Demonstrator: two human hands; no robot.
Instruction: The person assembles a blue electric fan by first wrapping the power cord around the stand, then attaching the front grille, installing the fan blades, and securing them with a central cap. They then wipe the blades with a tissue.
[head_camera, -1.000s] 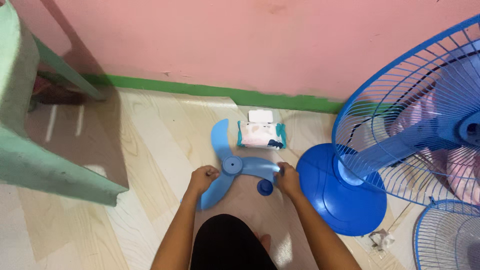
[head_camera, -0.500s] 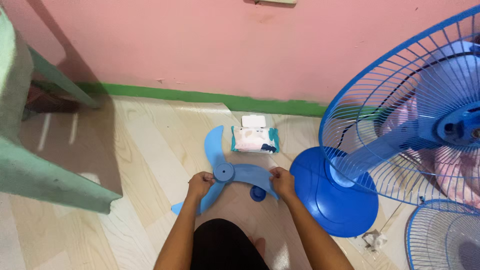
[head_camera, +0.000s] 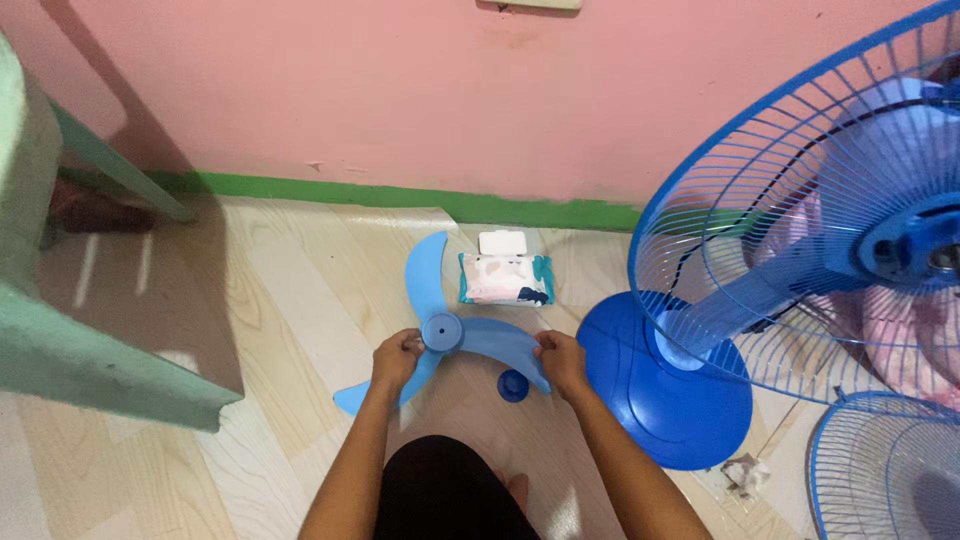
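One three-bladed fan blade (head_camera: 440, 330) is lying at the centre of the view, and two hands are gripping it: one left hand (head_camera: 397, 358) at eight o'clock of its hub, one right hand (head_camera: 560, 362) at four o'clock. One small blue cap (head_camera: 513, 385) is sitting at five o'clock of the hub. One pack of wet wipes (head_camera: 505, 277) is resting at one o'clock. One blue standing fan is showing at three o'clock, with one round base (head_camera: 665, 395). Two wire grilles are showing: one rear grille (head_camera: 800, 220) on the fan and one loose grille (head_camera: 885, 465) at four o'clock. One green chair (head_camera: 60, 330) is standing at nine o'clock.
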